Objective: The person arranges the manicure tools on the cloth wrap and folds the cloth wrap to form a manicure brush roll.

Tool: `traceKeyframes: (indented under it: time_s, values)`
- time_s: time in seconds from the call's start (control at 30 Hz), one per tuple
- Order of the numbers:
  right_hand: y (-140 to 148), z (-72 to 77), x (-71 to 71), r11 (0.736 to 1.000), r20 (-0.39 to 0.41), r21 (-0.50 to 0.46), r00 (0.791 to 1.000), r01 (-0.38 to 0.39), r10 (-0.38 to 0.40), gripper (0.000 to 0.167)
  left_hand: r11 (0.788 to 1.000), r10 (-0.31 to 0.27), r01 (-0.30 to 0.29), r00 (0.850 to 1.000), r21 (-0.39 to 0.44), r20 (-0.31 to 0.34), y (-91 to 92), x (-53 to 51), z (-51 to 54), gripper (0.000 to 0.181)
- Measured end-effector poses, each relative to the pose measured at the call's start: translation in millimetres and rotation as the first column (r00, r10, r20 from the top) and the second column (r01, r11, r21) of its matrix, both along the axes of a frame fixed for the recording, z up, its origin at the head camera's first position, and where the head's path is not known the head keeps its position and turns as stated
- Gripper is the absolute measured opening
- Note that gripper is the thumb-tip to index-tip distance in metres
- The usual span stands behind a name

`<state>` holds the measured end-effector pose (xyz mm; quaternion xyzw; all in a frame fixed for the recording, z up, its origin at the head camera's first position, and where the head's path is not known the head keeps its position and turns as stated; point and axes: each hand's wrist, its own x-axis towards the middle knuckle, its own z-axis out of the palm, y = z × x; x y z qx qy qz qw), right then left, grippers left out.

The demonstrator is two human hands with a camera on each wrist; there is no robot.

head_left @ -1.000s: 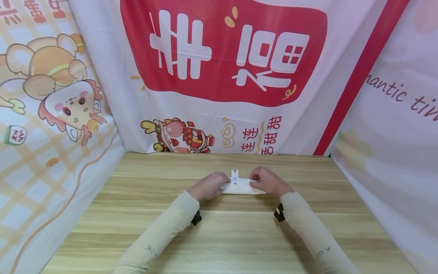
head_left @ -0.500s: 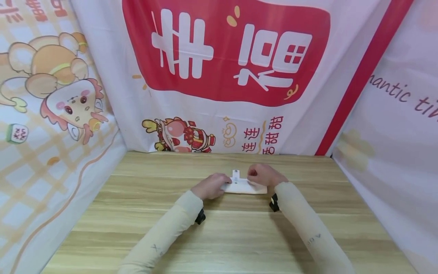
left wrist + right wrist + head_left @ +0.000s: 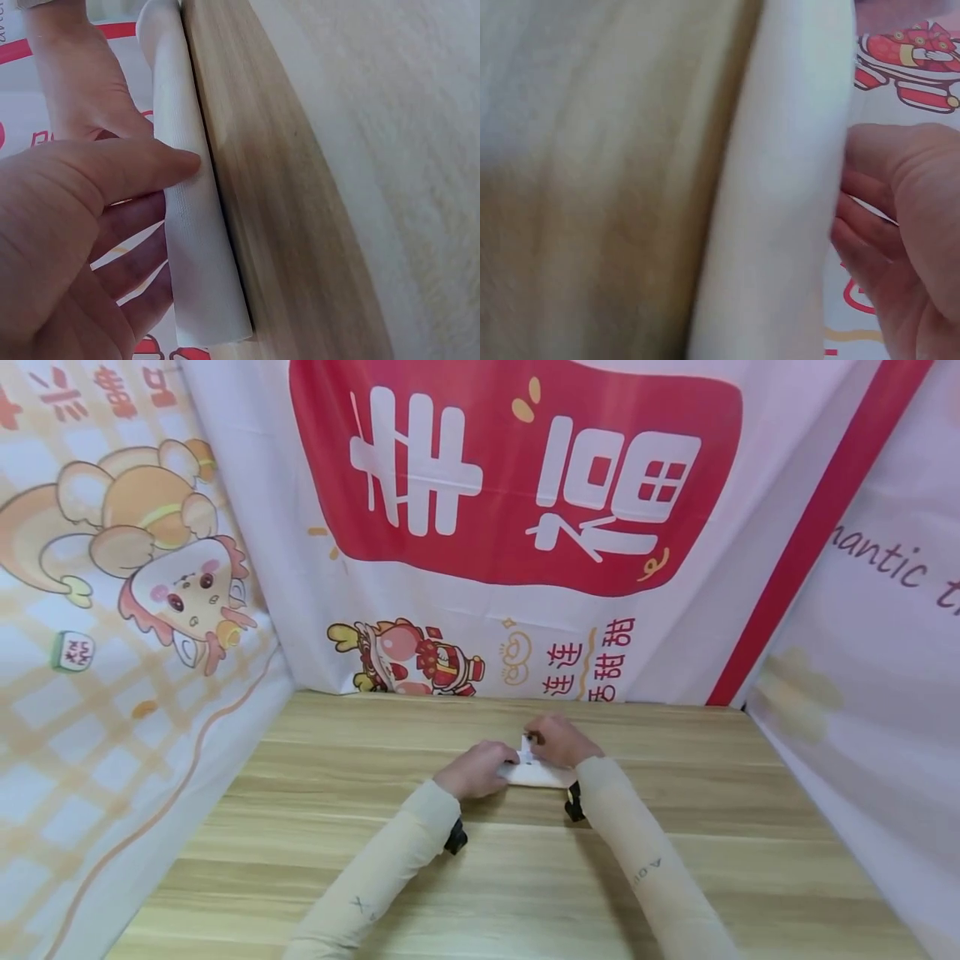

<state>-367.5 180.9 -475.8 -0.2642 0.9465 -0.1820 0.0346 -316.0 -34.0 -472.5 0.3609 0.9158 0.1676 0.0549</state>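
Note:
A flat white fabric roll (image 3: 538, 775) lies on the wooden table, with a short snap tab (image 3: 526, 747) standing out from its far side. My left hand (image 3: 477, 770) grips the roll's left end. In the left wrist view, that thumb presses on the white fabric (image 3: 196, 232) while the fingers sit behind it. My right hand (image 3: 562, 742) has its fingertips at the tab and seems to pinch it; the roll (image 3: 787, 172) hides those fingertips in the right wrist view. A dark snap shows beside them in the head view.
Wood-grain tabletop (image 3: 420, 885) surrounds the work. A printed red and white curtain (image 3: 480, 543) hangs close behind the table. Printed cloths (image 3: 180, 718) also line the left and right sides. Each wrist carries a small black camera (image 3: 456, 837).
My right hand has let go of the roll's right end and moved left to the snap tab. The left hand keeps its grip. The head view has shifted slightly.

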Motion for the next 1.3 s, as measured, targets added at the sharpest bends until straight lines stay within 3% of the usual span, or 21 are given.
traceKeyframes:
  time_s: [0.23,0.4,0.67,0.83,1.0,1.3]
  values:
    - [4,-4.4,1.2,0.986,-0.042,-0.159,0.997,0.052,-0.059,0.031,0.999,0.041,-0.041,0.999,0.018,0.006,4.8,-0.4,-4.3,0.034]
    - [10,3.1,3.1,0.973,-0.044,-0.230,0.999,0.004,-0.015,0.024,0.997,0.060,-0.060,0.998,0.048,-0.003,5.0,0.3,-2.6,0.031]
    - [15,11.8,15.6,0.960,-0.084,-0.254,0.991,-0.121,0.103,0.021,0.994,0.050,-0.048,0.999,0.102,-0.021,4.5,-0.9,-1.9,0.024]
    - [15,11.0,25.9,0.964,-0.140,-0.209,0.981,-0.164,0.137,0.021,0.988,0.087,-0.086,0.996,0.132,-0.004,4.8,-0.6,-4.1,0.021]
    - [13,8.9,33.6,0.963,-0.163,-0.198,0.975,-0.183,0.152,0.018,0.982,0.129,-0.130,0.991,0.137,0.014,5.6,-1.4,-4.4,0.020]
    - [15,2.1,40.4,0.963,-0.164,-0.221,0.979,-0.156,0.121,0.017,0.977,0.140,-0.144,0.990,0.156,0.034,6.9,-1.8,-5.7,0.020]
